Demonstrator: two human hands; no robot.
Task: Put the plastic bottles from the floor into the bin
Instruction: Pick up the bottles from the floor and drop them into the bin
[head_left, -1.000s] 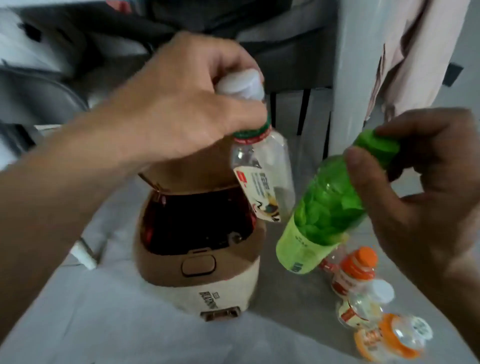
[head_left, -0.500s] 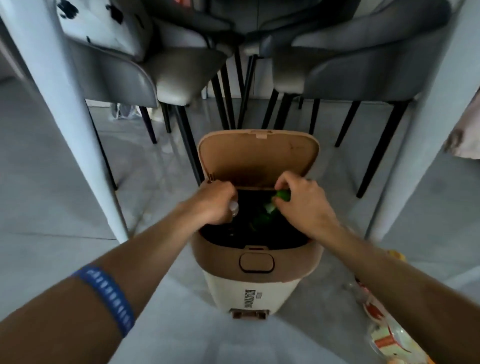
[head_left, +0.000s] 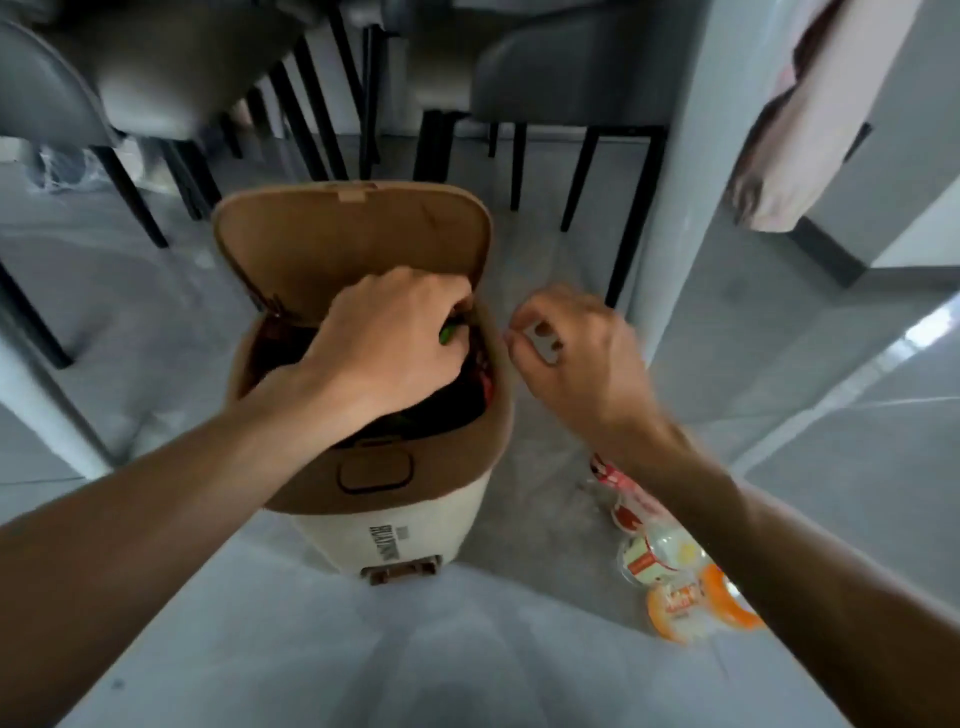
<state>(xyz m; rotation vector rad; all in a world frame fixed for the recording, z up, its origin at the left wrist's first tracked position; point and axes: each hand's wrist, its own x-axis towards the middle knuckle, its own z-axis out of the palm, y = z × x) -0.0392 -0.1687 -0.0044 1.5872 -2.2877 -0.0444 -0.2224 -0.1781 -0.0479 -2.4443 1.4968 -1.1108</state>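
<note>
The bin (head_left: 395, 540), cream below and brown above, stands on the floor with its lid (head_left: 353, 239) tipped open. My left hand (head_left: 384, 343) reaches into the bin's mouth, fingers curled over a green bottle (head_left: 447, 332) of which only a sliver shows. My right hand (head_left: 571, 358) hovers just right of the bin's rim, blurred, fingers loosely curled with nothing in them. Three small bottles lie on the floor to the bin's right under my right forearm: a red-labelled one (head_left: 628, 499), a clear one with a cream label (head_left: 654, 556) and an orange one (head_left: 691, 608).
Grey chairs with black legs (head_left: 311, 114) stand close behind the bin. A white table leg (head_left: 685, 171) rises at the right and another (head_left: 36, 395) at the left. A pale cloth (head_left: 795, 119) hangs at the upper right. The floor is grey tile.
Both bottles went down into the bin. My right hand let go of the green bottle and pulled out to the right. My left hand moved across the opening onto the green bottle.
</note>
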